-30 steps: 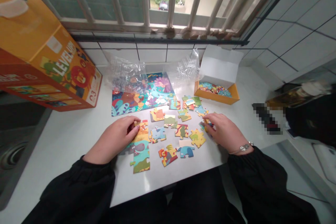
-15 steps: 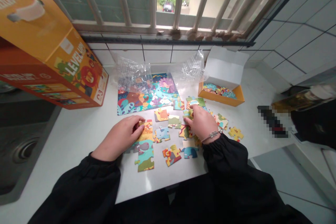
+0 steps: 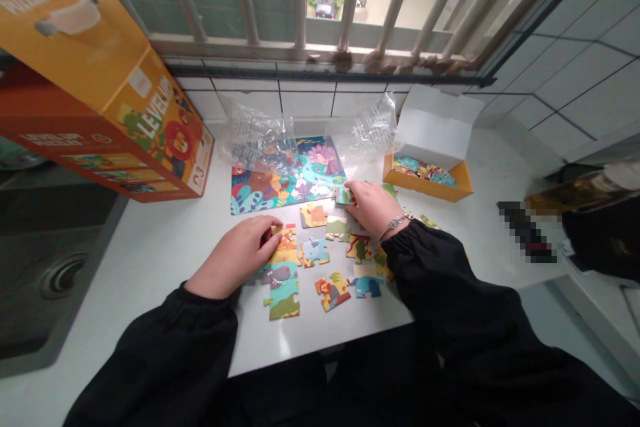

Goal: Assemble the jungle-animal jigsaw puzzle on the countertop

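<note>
Several loose puzzle pieces (image 3: pixel 333 290) lie scattered on the white counter (image 3: pixel 150 247). My left hand (image 3: pixel 240 253) rests on the counter, fingers curled, pinching the top edge of a joined strip of pieces (image 3: pixel 283 267). My right hand (image 3: pixel 370 205) reaches forward and its fingers close on a loose piece (image 3: pixel 343 195) beside the finished puzzle picture (image 3: pixel 285 173). A bracelet sits on my right wrist. Both arms wear black sleeves.
A large orange puzzle box (image 3: pixel 100 93) stands at the left. Crumpled clear plastic bags (image 3: pixel 255 130) lie behind the picture. A small open orange box (image 3: pixel 430 167) with more pieces sits at the right. A sink (image 3: pixel 55 273) lies at far left, a barred window behind.
My right hand has moved from the pieces at the right edge leftward and forward to a piece by the finished picture. My left hand has stayed on the joined strip.
</note>
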A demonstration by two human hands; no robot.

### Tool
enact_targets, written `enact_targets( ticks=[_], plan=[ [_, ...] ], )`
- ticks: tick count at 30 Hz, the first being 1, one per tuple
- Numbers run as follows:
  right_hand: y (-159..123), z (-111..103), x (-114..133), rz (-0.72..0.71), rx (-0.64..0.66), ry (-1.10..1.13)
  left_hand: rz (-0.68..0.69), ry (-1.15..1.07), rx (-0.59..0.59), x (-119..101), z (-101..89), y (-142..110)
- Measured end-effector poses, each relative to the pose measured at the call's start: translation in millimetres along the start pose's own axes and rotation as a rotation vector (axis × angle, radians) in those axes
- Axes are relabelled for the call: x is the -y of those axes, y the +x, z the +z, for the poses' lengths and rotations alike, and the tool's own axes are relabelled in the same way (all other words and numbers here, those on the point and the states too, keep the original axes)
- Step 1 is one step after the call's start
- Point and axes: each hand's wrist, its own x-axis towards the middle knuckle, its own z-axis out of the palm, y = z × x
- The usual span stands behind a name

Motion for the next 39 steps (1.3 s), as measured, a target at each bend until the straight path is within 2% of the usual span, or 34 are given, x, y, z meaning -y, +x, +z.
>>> enact_targets(
  ticks=[4,7,9,10,13,14,16,18,21,24,27,30,33,39],
  plan=[
    [5.9,0.9,-14.7,-0.07,0.037,0.061,0.006,-0.038,-0.025,-1.2,-1.4,-0.7],
    [-7.9,-5.7,-10.1,-0.1,-0.046,0.165,-0.048,-0.095,-0.131,-4.9,-9.4,-4.7],
    [-27.6,-12.8,7.4,-0.106,-0.141,0.277,-0.126,-0.233,-0.157,-11.7,-15.5,-12.2],
    [-40.0,-15.7,20.3,-0.105,-0.18,0.355,-0.158,-0.343,-0.126,-16.7,-17.1,-17.8],
    [-81.2,-16.3,67.3,-0.117,-0.189,0.594,-0.177,-0.728,0.11,-37.4,-9.6,-40.3],
    [-94.2,-13.4,82.8,-0.111,-0.19,0.63,-0.191,-0.804,0.133,-44.8,-2.7,-48.8],
    [-116.3,-5.2,108.5,-0.11,-0.188,0.623,-0.265,-0.876,0.114,-57.1,14.4,-66.0],
    [-132.6,2.5,123.8,-0.145,-0.16,0.6,-0.354,-0.902,0.051,-62.2,29.7,-82.8],
    [-148.6,8.8,126.7,-0.236,-0.102,0.592,-0.442,-0.854,0.012,-52.5,37.9,-107.7],
    [-159.7,14.8,115.1,-0.279,-0.128,0.612,-0.527,-0.702,-0.051,-30.8,30.7,-130.2],
    [-167.6,28.2,104.5,-0.284,-0.187,0.609,-0.571,-0.494,-0.118,-13.9,21.8,-142.2],
    [-172.0,45.3,102.8,-0.322,-0.239,0.6,-0.521,-0.347,-0.124,-10.1,18.8,-139.2],
    [-173.0,57.0,106.0,-0.36,-0.252,0.573,-0.453,-0.292,-0.101,-13.8,19.1,-129.0],
    [-171.5,59.1,109.0,-0.357,-0.21,0.485,-0.41,-0.219,-0.015,-17.4,16.7,-126.0]
  ],
)
